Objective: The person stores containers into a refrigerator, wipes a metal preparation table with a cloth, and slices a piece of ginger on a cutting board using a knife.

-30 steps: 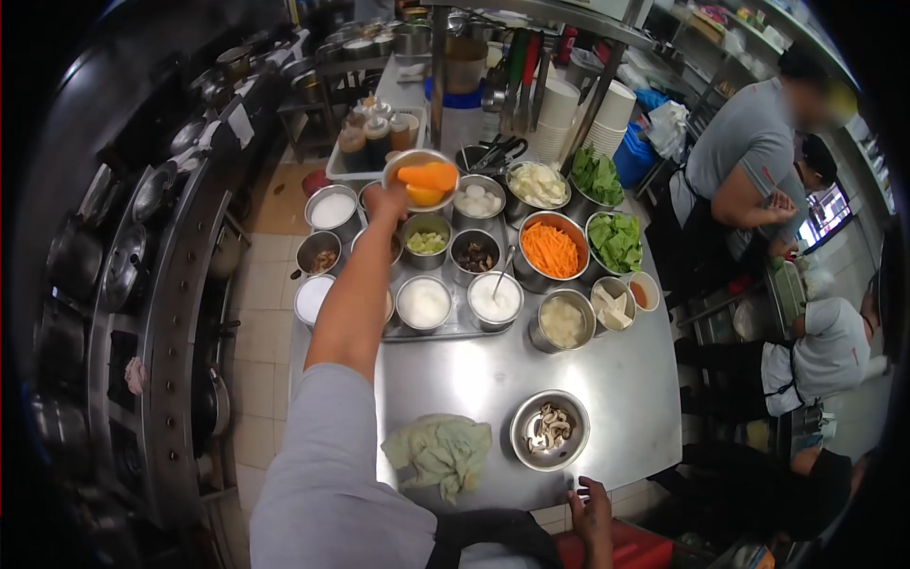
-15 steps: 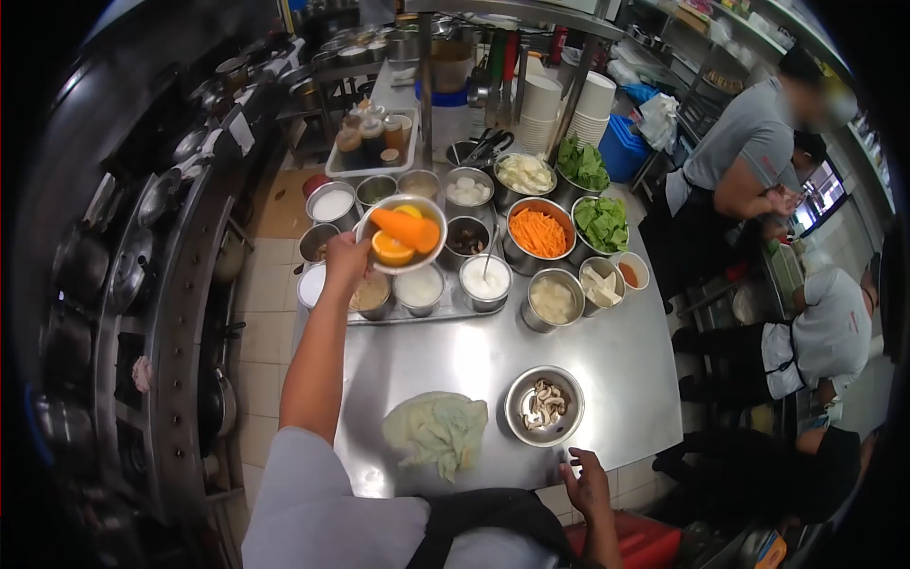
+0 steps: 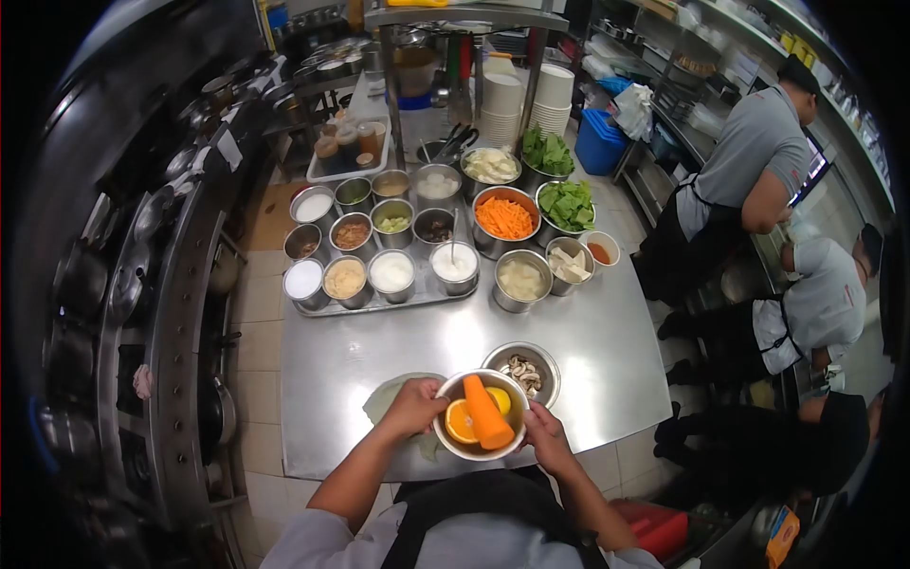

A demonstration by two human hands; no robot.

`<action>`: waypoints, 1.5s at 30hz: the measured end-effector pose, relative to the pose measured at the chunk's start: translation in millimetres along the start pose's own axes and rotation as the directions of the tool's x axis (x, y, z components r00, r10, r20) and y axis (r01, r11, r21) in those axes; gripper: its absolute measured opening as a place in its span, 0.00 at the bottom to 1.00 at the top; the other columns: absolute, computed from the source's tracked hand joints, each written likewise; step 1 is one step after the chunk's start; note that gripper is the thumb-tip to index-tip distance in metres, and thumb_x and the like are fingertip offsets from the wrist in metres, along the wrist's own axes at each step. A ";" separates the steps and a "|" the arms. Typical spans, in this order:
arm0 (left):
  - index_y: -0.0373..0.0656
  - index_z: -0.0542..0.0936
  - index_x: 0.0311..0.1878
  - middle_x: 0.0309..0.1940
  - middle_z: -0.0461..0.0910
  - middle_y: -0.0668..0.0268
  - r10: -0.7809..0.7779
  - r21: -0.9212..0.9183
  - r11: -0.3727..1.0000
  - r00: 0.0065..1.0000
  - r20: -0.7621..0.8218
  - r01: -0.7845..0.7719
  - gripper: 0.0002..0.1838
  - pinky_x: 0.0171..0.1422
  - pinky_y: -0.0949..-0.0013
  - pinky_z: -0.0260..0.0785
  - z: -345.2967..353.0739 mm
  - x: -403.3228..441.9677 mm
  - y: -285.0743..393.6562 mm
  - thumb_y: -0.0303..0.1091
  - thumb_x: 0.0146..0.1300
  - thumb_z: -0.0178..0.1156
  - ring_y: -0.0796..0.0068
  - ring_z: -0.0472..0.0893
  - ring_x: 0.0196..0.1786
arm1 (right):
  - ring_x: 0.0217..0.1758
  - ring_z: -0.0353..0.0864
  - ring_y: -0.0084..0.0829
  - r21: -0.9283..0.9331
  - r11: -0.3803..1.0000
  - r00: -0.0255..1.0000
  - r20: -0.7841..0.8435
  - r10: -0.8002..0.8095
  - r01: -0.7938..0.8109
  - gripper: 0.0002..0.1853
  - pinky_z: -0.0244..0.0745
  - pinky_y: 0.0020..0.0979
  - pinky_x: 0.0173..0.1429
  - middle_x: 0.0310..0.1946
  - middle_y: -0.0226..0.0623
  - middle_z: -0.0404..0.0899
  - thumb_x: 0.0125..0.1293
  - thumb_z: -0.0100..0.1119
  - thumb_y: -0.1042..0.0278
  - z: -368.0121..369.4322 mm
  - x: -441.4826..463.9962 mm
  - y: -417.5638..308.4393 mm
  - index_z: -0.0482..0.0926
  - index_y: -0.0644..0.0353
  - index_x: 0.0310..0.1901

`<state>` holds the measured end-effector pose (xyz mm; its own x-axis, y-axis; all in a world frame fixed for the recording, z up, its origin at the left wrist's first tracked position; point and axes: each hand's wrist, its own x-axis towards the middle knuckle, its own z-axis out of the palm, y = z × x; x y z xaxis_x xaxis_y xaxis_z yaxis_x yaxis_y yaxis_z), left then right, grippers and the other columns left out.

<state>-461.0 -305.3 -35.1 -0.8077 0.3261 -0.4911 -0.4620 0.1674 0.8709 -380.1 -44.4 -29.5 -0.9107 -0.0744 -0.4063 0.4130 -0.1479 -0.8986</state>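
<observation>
Between both hands I hold a metal bowl [image 3: 447, 449] above the table's near edge. In it lie a peeled carrot [image 3: 489, 417], a cut orange half [image 3: 461, 421] and a yellow piece of fruit [image 3: 500, 399], perhaps lemon. My left hand [image 3: 414, 406] grips the bowl's left rim, and my right hand [image 3: 547, 434] is closed on its right side. Just behind it stands another metal bowl [image 3: 552, 391] with sliced mushrooms [image 3: 524, 375], partly hidden. A pale green cloth [image 3: 381, 398] lies under my left hand, mostly covered.
Several metal containers stand at the back of the steel table [image 3: 379, 346], among them shredded carrot [image 3: 504, 218], leafy greens [image 3: 567, 205] and a white powder [image 3: 392, 271] on a tray. Stoves line the left. Several co-workers [image 3: 815, 313] stand on the right.
The bowl with the carrot and orange has come from above the containers down to the near edge. My right hand, free before, now grips it too.
</observation>
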 end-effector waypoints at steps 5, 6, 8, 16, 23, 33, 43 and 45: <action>0.36 0.82 0.43 0.22 0.79 0.70 -0.029 0.032 0.999 0.999 0.020 0.029 0.07 0.16 0.79 0.64 34.9 15.3 5.2 0.29 0.67 0.60 0.85 0.73 0.15 | 0.23 0.78 0.21 -0.126 0.987 0.992 0.063 0.108 -0.100 0.15 0.75 0.23 0.25 0.31 0.32 0.81 0.70 0.54 0.66 -41.3 17.0 -6.8 0.77 0.65 0.54; 0.36 0.82 0.43 0.22 0.79 0.70 -0.033 0.035 0.999 0.999 0.011 0.032 0.07 0.16 0.79 0.64 41.4 16.3 10.1 0.29 0.67 0.60 0.85 0.73 0.15 | 0.23 0.79 0.22 -0.157 0.985 0.996 0.039 0.085 -0.078 0.14 0.75 0.24 0.25 0.30 0.33 0.82 0.69 0.54 0.68 -49.8 23.0 -9.2 0.78 0.65 0.52; 0.35 0.80 0.48 0.26 0.81 0.66 -0.006 -0.253 0.968 0.999 -0.036 -0.004 0.13 0.19 0.78 0.68 52.2 17.8 23.6 0.35 0.70 0.60 0.84 0.74 0.17 | 0.22 0.80 0.24 -0.073 0.994 0.997 0.028 0.079 -0.077 0.11 0.78 0.26 0.25 0.29 0.37 0.82 0.63 0.53 0.74 -62.0 37.0 -33.5 0.79 0.69 0.44; 0.34 0.77 0.56 0.33 0.83 0.60 -0.029 -0.373 0.908 0.861 -0.508 -0.190 0.19 0.24 0.76 0.71 36.9 -26.4 -27.3 0.38 0.70 0.61 0.79 0.76 0.21 | 0.20 0.81 0.29 -0.317 0.884 0.939 0.096 -0.330 0.344 0.14 0.80 0.28 0.21 0.30 0.41 0.83 0.63 0.57 0.69 -133.6 200.8 -164.8 0.78 0.70 0.47; 0.38 0.77 0.50 0.28 0.78 0.60 -0.360 -0.513 0.798 0.431 -0.827 -0.316 0.15 0.18 0.71 0.67 66.3 -144.8 -146.0 0.38 0.66 0.62 0.75 0.72 0.18 | 0.16 0.79 0.30 -0.376 0.877 0.935 -0.067 -0.348 0.299 0.11 0.78 0.28 0.17 0.27 0.37 0.78 0.64 0.60 0.73 -136.5 379.8 -277.6 0.77 0.69 0.45; 0.45 0.77 0.47 0.27 0.81 0.59 -0.860 -0.865 0.476 0.125 -0.495 -0.158 0.11 0.23 0.60 0.72 206.4 -277.2 -344.1 0.41 0.68 0.54 0.65 0.78 0.22 | 0.14 0.76 0.32 -0.536 0.842 0.940 -0.254 -0.227 0.059 0.09 0.70 0.31 0.16 0.26 0.43 0.82 0.62 0.61 0.73 -137.9 506.0 -253.5 0.82 0.72 0.40; 0.37 0.81 0.38 0.24 0.80 0.54 -0.528 -0.120 0.757 0.492 -0.692 0.643 0.16 0.24 0.56 0.73 217.4 -280.2 -398.2 0.41 0.64 0.53 0.57 0.80 0.22 | 0.39 0.84 0.32 -0.941 0.300 0.728 -0.097 -0.679 0.154 0.18 0.80 0.31 0.43 0.40 0.47 0.84 0.67 0.61 0.64 -113.3 416.2 -283.3 0.77 0.72 0.49; 0.40 0.84 0.37 0.30 0.82 0.52 -0.464 0.537 0.365 0.649 -0.603 0.760 0.19 0.38 0.50 0.76 183.0 -268.5 -407.9 0.46 0.65 0.53 0.52 0.82 0.28 | 0.43 0.85 0.33 -0.859 0.325 0.653 0.015 -0.757 0.397 0.20 0.79 0.31 0.46 0.42 0.49 0.84 0.67 0.61 0.62 -120.4 408.4 -264.8 0.76 0.70 0.54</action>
<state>11.4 -290.8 -255.6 -0.5309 -0.4273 -0.7318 -0.5859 0.8090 -0.0473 -862.2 83.1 22.6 -0.9071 0.0486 0.4180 -0.2329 0.7693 -0.5949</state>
